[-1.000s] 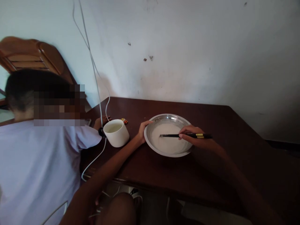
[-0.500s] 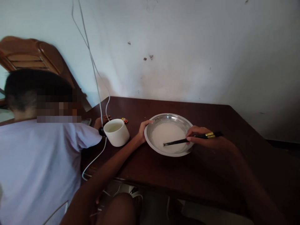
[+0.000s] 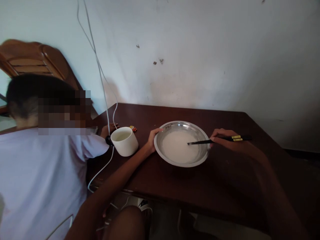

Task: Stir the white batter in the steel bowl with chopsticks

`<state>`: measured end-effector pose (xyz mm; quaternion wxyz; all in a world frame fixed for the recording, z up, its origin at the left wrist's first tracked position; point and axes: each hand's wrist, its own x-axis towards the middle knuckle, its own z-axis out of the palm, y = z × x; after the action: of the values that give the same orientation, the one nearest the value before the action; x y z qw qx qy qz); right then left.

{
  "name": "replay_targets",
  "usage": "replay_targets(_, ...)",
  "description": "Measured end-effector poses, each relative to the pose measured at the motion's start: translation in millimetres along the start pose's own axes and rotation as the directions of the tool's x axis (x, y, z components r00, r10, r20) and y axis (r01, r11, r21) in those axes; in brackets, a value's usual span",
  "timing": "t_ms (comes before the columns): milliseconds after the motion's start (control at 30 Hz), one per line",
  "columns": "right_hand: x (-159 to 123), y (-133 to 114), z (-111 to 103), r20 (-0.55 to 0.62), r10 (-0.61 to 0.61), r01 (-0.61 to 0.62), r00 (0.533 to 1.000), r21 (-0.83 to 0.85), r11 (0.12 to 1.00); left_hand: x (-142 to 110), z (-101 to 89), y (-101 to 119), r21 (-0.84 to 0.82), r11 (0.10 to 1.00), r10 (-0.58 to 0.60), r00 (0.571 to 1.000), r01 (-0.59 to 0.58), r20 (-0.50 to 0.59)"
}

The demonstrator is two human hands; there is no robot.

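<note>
A round metal bowl [image 3: 160, 148] with a pale, whitish mixture [image 3: 178, 145] inside rests on the dark table. My left hand [image 3: 152, 138] grips its left rim, with the thumb or fingers over the edge. At the right rim, my right hand [image 3: 226, 140] is closed around black chopsticks [image 3: 200, 142] with gold bands near their upper end. Their tips reach over the bowl and meet the mixture near its middle; how deep they go I cannot tell.
Left of the bowl stands a white cup [image 3: 126, 143] with liquid in it. A small colourful packet [image 3: 133, 128] lies behind it. White cables [image 3: 100, 71] hang by the wall and cross the table [image 3: 160, 181]. A person in a pale shirt [image 3: 47, 176] leans on the table at left.
My right hand and the chopsticks have shifted to the right, so the tips now sit further right and slightly higher over the bowl. The left hand keeps its place on the rim.
</note>
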<state>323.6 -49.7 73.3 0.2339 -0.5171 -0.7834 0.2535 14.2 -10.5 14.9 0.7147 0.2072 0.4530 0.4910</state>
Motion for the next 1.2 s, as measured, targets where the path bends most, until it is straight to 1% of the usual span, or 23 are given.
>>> replay_targets(100, -3.2, -10.6, 2.8, 0.169, -0.077, 0.059, 0.983, 0.109, 0.992, -0.6, 1.2, 0.4, -0.012, 1.0, 0.0, 1.0, 0.0, -0.007)
replay_targets(133, -2.2, -12.7, 8.0, 0.195, -0.103, 0.079, 0.975, 0.129, 0.989, -0.6, 1.4, 0.5, -0.018, 1.0, 0.0, 1.0, -0.001, -0.008)
replay_targets(200, 2.6, -13.8, 22.2, 0.195, -0.134, 0.111, 0.972, 0.125, 0.986, -0.4, 1.4, 0.5, -0.027, 1.0, 0.0, 1.0, 0.0, -0.006)
replay_targets(300, 11.8, -8.8, 41.5, 0.11, -0.126, 0.12, 0.986, 0.064, 0.991, 0.3, 0.4, 0.3, -0.03, 1.0, 0.003, 1.0, -0.003, 0.013)
replay_targets(367, 15.0, -3.1, 44.2, -0.004, -0.101, 0.101, 0.995, 0.01, 0.995, 0.7, -0.7, 0.0, -0.02, 1.0, -0.003, 1.0, 0.004, 0.026)
replay_targets(433, 13.7, 2.2, 36.0, -0.098, -0.062, 0.06, 0.993, -0.026, 0.998, 1.1, -1.7, -0.4, -0.014, 1.0, -0.009, 1.0, 0.01, 0.028)
replay_targets(467, 11.5, 4.1, 28.7, -0.118, -0.045, 0.042, 0.992, -0.027, 0.999, 1.1, -2.0, -0.4, -0.014, 1.0, -0.011, 1.0, 0.012, 0.026)
replay_targets(500, 8.7, 5.1, 20.5, -0.109, -0.031, 0.03, 0.994, -0.011, 0.999, 0.9, -2.0, -0.5, -0.015, 1.0, -0.014, 1.0, 0.014, 0.02)
replay_targets(533, 5.8, 5.1, 12.6, -0.071, -0.021, 0.023, 0.997, 0.027, 0.999, 0.6, -1.7, -0.4, -0.02, 1.0, -0.015, 1.0, 0.016, 0.014)
replay_targets(600, 1.2, 1.9, 2.3, 0.061, -0.011, 0.002, 0.998, 0.145, 0.989, -0.5, -0.6, 0.1, -0.03, 0.999, -0.021, 1.0, 0.021, 0.002)
replay_targets(667, 0.7, -4.8, 4.6, 0.178, -0.03, -0.013, 0.984, 0.232, 0.973, -1.8, 0.9, 0.7, -0.036, 0.999, -0.025, 1.0, 0.025, -0.005)
replay_targets(700, 2.3, -8.5, 10.5, 0.201, -0.046, -0.003, 0.979, 0.236, 0.972, -2.2, 1.5, 1.0, -0.035, 0.999, -0.023, 1.0, 0.023, -0.005)
replay_targets(733, 4.8, -11.8, 18.6, 0.189, -0.063, 0.021, 0.98, 0.214, 0.977, -2.4, 1.8, 1.1, -0.032, 0.999, -0.02, 1.0, 0.02, -0.004)
replay_targets(767, 8.0, -14.1, 27.5, 0.152, -0.077, 0.051, 0.985, 0.17, 0.984, -2.4, 1.9, 1.2, -0.029, 0.999, -0.016, 1.0, 0.016, -0.003)
replay_targets(833, 14.0, -14.7, 41.7, 0.035, -0.083, 0.081, 0.996, 0.056, 0.995, -1.7, 1.2, 1.0, -0.031, 0.999, -0.01, 1.0, 0.011, 0.008)
replay_targets(867, 15.9, -12.6, 44.6, -0.024, -0.073, 0.073, 0.997, 0.01, 0.997, -1.1, 0.5, 0.8, -0.036, 0.999, -0.011, 1.0, 0.012, 0.017)
replay_targets(933, 16.5, -5.2, 39.7, -0.13, -0.037, 0.032, 0.991, -0.041, 0.999, 0.2, -1.0, 0.2, -0.052, 0.998, -0.021, 0.999, 0.023, 0.036)
replay_targets(967, 15.3, -1.2, 33.2, -0.166, -0.02, 0.013, 0.986, -0.039, 0.999, 0.8, -1.7, -0.1, -0.057, 0.998, -0.028, 0.999, 0.03, 0.041)
replay_targets(1000, 13.4, 1.9, 25.6, -0.176, -0.005, 0.003, 0.984, -0.012, 1.0, 1.3, -2.2, -0.4, -0.059, 0.998, -0.033, 0.999, 0.035, 0.042)
replay_targets(1033, 11.2, 3.5, 18.6, -0.152, 0.002, 0.004, 0.988, 0.036, 0.999, 1.7, -2.5, -0.6, -0.058, 0.998, -0.033, 0.999, 0.036, 0.038)
replay_targets(1100, 7.7, 0.8, 12.0, -0.017, -0.011, 0.014, 1.0, 0.152, 0.988, 1.8, -2.4, -0.8, -0.048, 0.999, -0.02, 0.999, 0.022, 0.025)
replay_targets(1167, 7.5, -7.8, 19.0, 0.103, -0.055, 0.032, 0.993, 0.21, 0.977, 1.4, -1.8, -0.6, -0.033, 0.999, -0.004, 1.0, 0.005, 0.017)
replay_targets(1200, 8.9, -12.5, 26.3, 0.111, -0.076, 0.053, 0.991, 0.199, 0.979, 1.1, -1.4, -0.3, -0.028, 1.0, -0.003, 1.0, 0.004, 0.017)
